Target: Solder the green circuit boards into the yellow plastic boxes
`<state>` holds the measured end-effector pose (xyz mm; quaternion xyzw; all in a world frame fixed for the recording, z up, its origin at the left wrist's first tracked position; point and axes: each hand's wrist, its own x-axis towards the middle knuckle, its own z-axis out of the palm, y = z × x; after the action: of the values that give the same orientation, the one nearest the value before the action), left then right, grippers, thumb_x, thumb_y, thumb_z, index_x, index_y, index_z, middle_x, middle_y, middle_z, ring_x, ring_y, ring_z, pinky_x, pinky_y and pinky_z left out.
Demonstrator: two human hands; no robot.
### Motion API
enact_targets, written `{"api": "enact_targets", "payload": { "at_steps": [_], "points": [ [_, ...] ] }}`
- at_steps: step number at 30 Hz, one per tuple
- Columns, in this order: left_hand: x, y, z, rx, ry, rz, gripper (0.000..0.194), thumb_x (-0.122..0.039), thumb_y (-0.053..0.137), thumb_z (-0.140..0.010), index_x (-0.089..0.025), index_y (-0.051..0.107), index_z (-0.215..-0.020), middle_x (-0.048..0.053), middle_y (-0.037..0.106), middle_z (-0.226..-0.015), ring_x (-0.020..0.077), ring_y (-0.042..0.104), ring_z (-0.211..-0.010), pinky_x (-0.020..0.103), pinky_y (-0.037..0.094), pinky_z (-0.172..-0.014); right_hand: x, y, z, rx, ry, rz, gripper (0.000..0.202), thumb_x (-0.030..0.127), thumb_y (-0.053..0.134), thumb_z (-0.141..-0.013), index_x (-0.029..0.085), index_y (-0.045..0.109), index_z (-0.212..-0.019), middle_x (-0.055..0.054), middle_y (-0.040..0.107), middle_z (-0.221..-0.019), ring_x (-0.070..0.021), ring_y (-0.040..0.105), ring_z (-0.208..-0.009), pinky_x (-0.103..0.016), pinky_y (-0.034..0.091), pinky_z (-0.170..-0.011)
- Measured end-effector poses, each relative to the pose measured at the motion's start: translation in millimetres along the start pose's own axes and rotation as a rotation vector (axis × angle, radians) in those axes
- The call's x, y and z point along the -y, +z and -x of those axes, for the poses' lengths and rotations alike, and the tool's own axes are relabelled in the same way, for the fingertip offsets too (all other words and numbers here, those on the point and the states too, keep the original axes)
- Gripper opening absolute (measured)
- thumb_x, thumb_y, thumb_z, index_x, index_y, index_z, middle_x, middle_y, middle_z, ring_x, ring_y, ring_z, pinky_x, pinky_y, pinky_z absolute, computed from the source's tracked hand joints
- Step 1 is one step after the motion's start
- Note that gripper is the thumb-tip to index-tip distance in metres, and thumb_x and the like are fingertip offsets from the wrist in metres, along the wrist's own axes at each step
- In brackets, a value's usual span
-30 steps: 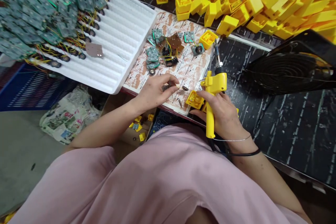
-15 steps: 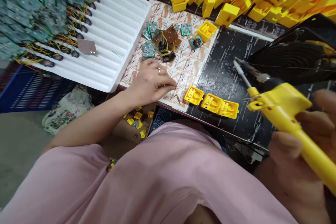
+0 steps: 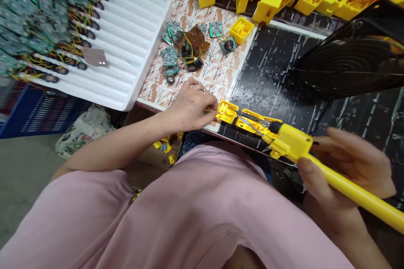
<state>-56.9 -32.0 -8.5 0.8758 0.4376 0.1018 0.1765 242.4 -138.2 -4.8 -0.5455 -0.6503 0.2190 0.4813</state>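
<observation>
My right hand (image 3: 344,172) is wrapped round a yellow soldering gun (image 3: 293,143) that points left. Its thin metal tip reaches over the row of open yellow plastic cases (image 3: 251,121), ending beside the leftmost yellow case (image 3: 227,111). At the left edge of that case, my left hand (image 3: 196,107) is closed in a pinch, thumb and fingers together. Something thin shows by the fingers, too small to name. Above the left hand lie green circuit boards (image 3: 170,56), a brown board (image 3: 195,37) and small black round parts with yellow wires.
A white ridged foam tray (image 3: 126,71) at left bears a heap of green boards (image 3: 41,12) with wires. Many yellow cases (image 3: 268,6) are piled along the back. A black fan-like unit (image 3: 350,59) stands at right. Below left are a blue crate (image 3: 47,109) and a box of parts.
The soldering gun has swung left and down, bringing its tip over the yellow cases. My left hand has shifted slightly right and down, up against the leftmost case.
</observation>
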Motion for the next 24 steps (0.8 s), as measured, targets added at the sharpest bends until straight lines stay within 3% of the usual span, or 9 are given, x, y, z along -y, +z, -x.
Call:
{"api": "enact_targets", "payload": {
  "at_steps": [3, 7, 11, 16, 19, 24],
  "points": [
    [-4, -4.5, -5, 0.064, -0.014, -0.01, 0.019, -0.028, 0.053, -0.084, -0.02, 0.07, -0.078, 0.002, 0.071, -0.075, 0.02, 0.056, -0.081, 0.045, 0.038, -0.096, 13, 5, -11, 0.153, -0.182, 0.053, 0.051, 0.016, 0.081, -0.078, 0.03, 0.067, -0.125, -0.004, 0.076, -0.093, -0.0195, 0.073, -0.075, -0.031, 0.06, -0.059],
    [-6, -8.3, -12, 0.132, -0.01, -0.038, 0.016, -0.028, 0.055, -0.081, -0.02, 0.067, -0.075, 0.002, 0.071, -0.073, 0.0188, 0.056, -0.078, 0.041, 0.037, -0.09, 17, 13, -29, 0.272, -0.466, 0.15, 0.036, 0.023, 0.074, -0.087, 0.022, 0.063, -0.121, -0.003, 0.073, -0.075, -0.0167, 0.071, -0.062, -0.025, 0.056, -0.05],
    [-8, -12.0, -18, 0.202, -0.013, -0.08, 0.015, -0.028, 0.057, -0.08, -0.019, 0.067, -0.075, 0.002, 0.071, -0.074, 0.0193, 0.058, -0.077, 0.04, 0.037, -0.087, 23, 19, -37, 0.295, -0.524, 0.178, 0.014, 0.023, 0.075, -0.087, 0.023, 0.064, -0.095, 0.001, 0.069, -0.066, -0.0136, 0.068, -0.057, -0.019, 0.054, -0.048],
    [-8, -14.8, -23, 0.248, -0.013, -0.106, 0.015, -0.028, 0.058, -0.08, -0.02, 0.069, -0.075, 0.002, 0.07, -0.074, 0.0202, 0.059, -0.078, 0.041, 0.039, -0.089, 26, 22, -36, 0.307, -0.553, 0.232, 0.017, 0.025, 0.07, -0.092, 0.023, 0.061, -0.078, 0.0, 0.067, -0.065, -0.0103, 0.067, -0.056, -0.016, 0.055, -0.055],
    [-6, -13.1, -23, 0.217, 0.016, -0.121, 0.014, -0.028, 0.06, -0.079, -0.021, 0.069, -0.072, 0.002, 0.068, -0.07, 0.0206, 0.058, -0.079, 0.041, 0.039, -0.088, 23, 23, -37, 0.371, -0.577, 0.279, 0.02, 0.024, 0.069, -0.092, 0.022, 0.059, -0.075, 0.001, 0.067, -0.066, -0.0097, 0.067, -0.057, -0.017, 0.055, -0.054],
    [-4, -10.5, -25, 0.178, 0.047, -0.1, 0.015, -0.028, 0.06, -0.077, -0.02, 0.067, -0.066, 0.001, 0.064, -0.064, 0.0193, 0.055, -0.076, 0.04, 0.04, -0.087, 24, 19, -38, 0.359, -0.634, 0.154, 0.02, 0.018, 0.08, -0.081, 0.017, 0.061, -0.087, -0.001, 0.07, -0.072, -0.0115, 0.069, -0.065, -0.02, 0.058, -0.059]
  ]
}}
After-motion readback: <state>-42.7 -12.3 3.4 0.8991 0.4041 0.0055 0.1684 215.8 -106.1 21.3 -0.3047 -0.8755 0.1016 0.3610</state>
